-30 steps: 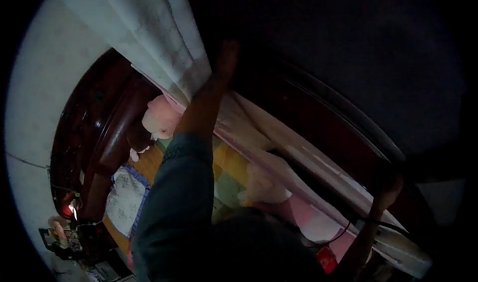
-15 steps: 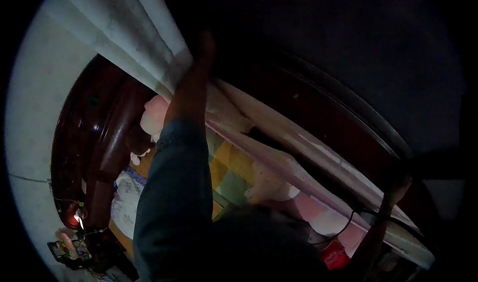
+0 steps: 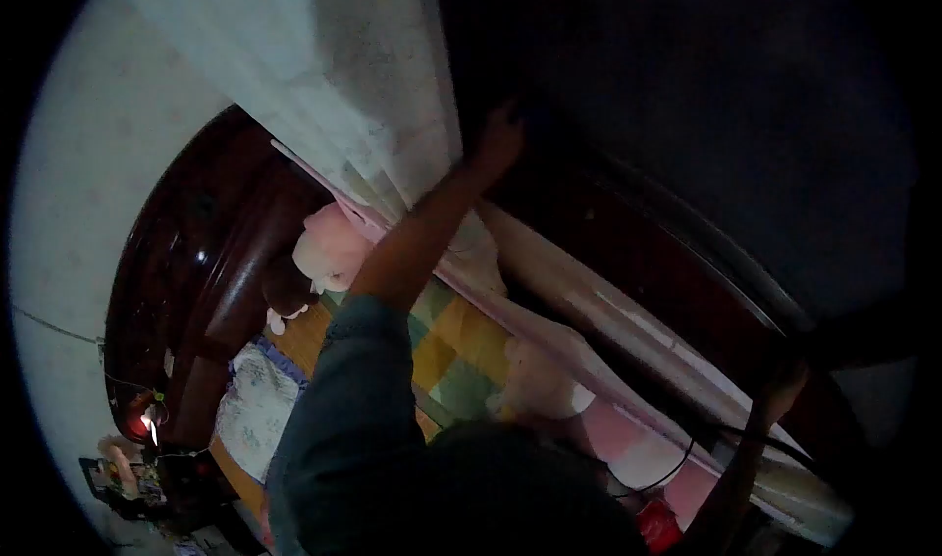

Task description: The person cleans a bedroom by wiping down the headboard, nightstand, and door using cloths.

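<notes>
cloth (image 3: 383, 75) hangs pale and folded at upper left, narrowing to a gathered part beside and partly behind the left forearm; a pale strip (image 3: 594, 291) with a pink edge runs on from there along a dark rail (image 3: 638, 237) toward the lower right. the left hand (image 3: 500, 139) reaches past the cloth's edge, the right hand (image 3: 782, 391) is at the strip's far end, and the two are well apart. the step in hand looks to be working the cloth along that side, a hand near each end; the next move would call for a sure hold and care around the black cord (image 3: 760, 441) by the right wrist. whether either grip is open or closed, or has fabric in it, i cannot tell: the fingers sink into the dark. hard to make out, too, is whether cloth and strip are one piece. the left sleeve (image 3: 358, 389) and body cover part of the patterned sheet (image 3: 471, 370), the top of the cloth is cut off, and a red thing (image 3: 659, 525) at the bottom is too dim to name.
</notes>
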Available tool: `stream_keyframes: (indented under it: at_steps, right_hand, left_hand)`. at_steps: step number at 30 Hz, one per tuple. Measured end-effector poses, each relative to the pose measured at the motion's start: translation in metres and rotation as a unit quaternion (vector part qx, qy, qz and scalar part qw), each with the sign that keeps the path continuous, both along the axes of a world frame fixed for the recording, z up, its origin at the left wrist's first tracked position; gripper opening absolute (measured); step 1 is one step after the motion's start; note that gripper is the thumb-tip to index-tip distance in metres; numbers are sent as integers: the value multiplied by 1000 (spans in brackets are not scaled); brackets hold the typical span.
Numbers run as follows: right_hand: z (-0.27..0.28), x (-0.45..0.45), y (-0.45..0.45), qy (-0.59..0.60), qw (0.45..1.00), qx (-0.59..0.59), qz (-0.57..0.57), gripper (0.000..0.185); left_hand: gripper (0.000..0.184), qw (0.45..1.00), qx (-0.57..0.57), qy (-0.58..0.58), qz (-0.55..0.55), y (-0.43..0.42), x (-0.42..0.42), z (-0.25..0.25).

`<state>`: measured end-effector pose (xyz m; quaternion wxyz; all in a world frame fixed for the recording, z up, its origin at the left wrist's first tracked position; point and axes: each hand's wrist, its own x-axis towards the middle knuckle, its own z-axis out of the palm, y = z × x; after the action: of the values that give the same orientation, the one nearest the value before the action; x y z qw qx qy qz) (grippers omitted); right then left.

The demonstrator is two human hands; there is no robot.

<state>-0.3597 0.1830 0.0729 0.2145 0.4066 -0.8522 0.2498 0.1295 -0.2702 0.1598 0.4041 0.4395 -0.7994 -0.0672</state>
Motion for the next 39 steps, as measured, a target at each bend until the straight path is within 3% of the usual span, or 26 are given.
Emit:
stream_keyframes:
  at_steps: [1,2,3,4,5,7,9,10,13,15,16,18,22,24,26,27,29,30,31,32,33,34,38,39]
  right_hand:
    - [-1,1,-1,0,1000,-5,2,37]
    - [-1,2,0,18,1000,7,3,37]
    - [-2,3,1,36,999,20,3,36]
    - [-4,2,3,36,999,17,1,36]
    - [-7,0,2,22,1000,7,-11,36]
    - [-10,-2,4,8,1000,-3,-24,35]
    - [-16,-3,9,43,999,10,-3,36]
    - [-17,-6,10,43,999,12,-3,36]
    - [-21,-16,23,-44,995,89,-23,36]
    - [-37,-22,23,49,998,8,-35,36]
    - [-37,-26,23,48,998,12,-32,36]
    - [-37,-31,28,31,999,26,13,36]
    - [-20,-25,49,-30,998,-34,-51,37]
    - [-35,-43,66,27,999,-4,-41,39]
    - [1,4,16,-9,1000,9,9,39]
    - [16,13,8,-42,997,-5,60,38]
    - [2,7,13,-14,1000,8,-2,39]
    - [-4,5,15,14,999,17,-49,39]
    - [1,7,12,13,998,22,-62,39]
    - [7,11,9,-44,999,-13,7,34]
    - [16,22,6,-56,997,-33,28,32]
    - [25,33,3,-68,995,-53,50,29]
    - [23,49,0,33,997,-30,-62,32]
    - [41,55,-4,22,1000,-18,1,27]
  left_hand:
    - [47,997,-19,39,58,-18,10,14]
    - [49,978,-85,-118,146,-25,22,42]
    - [51,923,-146,-271,229,-33,36,71]
    - [49,957,-200,-83,192,-59,42,92]
    - [46,950,-273,95,119,-84,48,114]
    - [44,927,-268,247,87,-119,58,152]
    - [53,902,-60,394,-169,-147,75,152]
    - [53,902,-58,393,-168,-148,75,146]
    - [45,963,-144,218,68,-125,70,131]
    - [42,951,-197,87,222,-110,70,127]
    - [42,951,-194,84,224,-116,76,113]
    - [39,944,-207,-51,254,-123,90,67]
    - [33,974,-130,8,188,-90,85,17]
    - [46,952,-114,-183,218,-53,90,-6]
    - [47,980,84,-70,169,-29,106,-11]
    - [46,979,44,-110,167,-22,111,-25]
    - [46,977,2,-150,151,-14,110,-73]
    - [46,993,27,-60,93,-9,107,-103]
    - [46,995,29,-68,70,19,85,-94]
    - [47,996,32,-76,47,47,62,-83]
    - [48,983,4,-178,54,100,15,-32]
    - [48,984,8,-176,25,124,-4,-23]
    - [50,973,-36,-156,-169,204,-88,-26]
    - [50,962,-47,-181,-199,215,-103,-28]
